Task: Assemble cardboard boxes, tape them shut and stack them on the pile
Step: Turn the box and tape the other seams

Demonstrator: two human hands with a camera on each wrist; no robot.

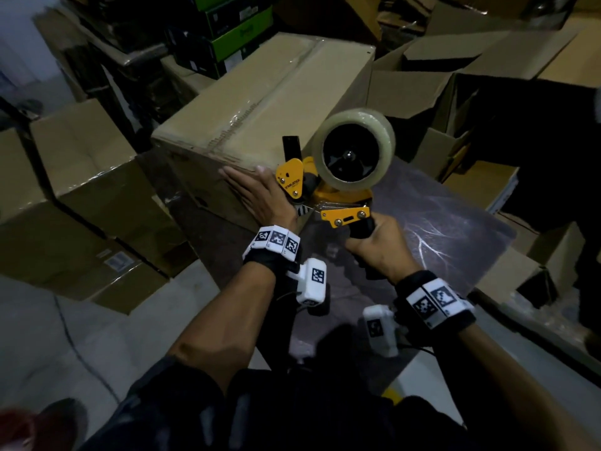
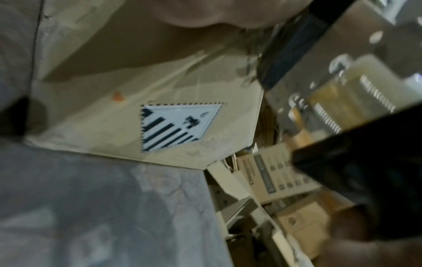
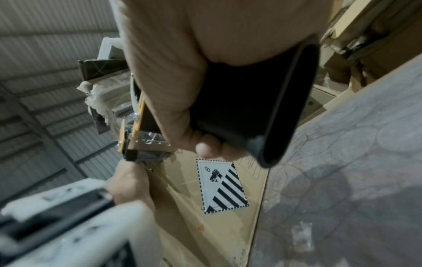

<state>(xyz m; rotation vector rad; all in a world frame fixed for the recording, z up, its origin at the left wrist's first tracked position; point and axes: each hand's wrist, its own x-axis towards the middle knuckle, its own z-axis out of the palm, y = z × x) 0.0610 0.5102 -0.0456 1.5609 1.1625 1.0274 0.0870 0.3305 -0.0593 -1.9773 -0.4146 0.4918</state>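
Observation:
A closed cardboard box (image 1: pixel 276 102) stands on a grey table (image 1: pixel 455 222), with clear tape along its top seam. My left hand (image 1: pixel 257 193) lies flat with straight fingers against the box's near side, at the top edge. My right hand (image 1: pixel 374 245) grips the black handle of a yellow tape dispenser (image 1: pixel 328 183) carrying a clear roll (image 1: pixel 354 146), its head at the box's near edge beside my left hand. In the right wrist view my fingers (image 3: pixel 205 144) curl round the handle (image 3: pixel 262 108), above a striped label (image 3: pixel 221 187) on the box's side. The label (image 2: pixel 178 124) also shows in the left wrist view.
Closed cardboard boxes (image 1: pixel 81 177) are stacked on the left. Open boxes with raised flaps (image 1: pixel 448 83) stand at the right and back. Green and black cartons (image 1: pixel 227 30) sit at the far back. Grey floor (image 1: pixel 65 336) lies at lower left.

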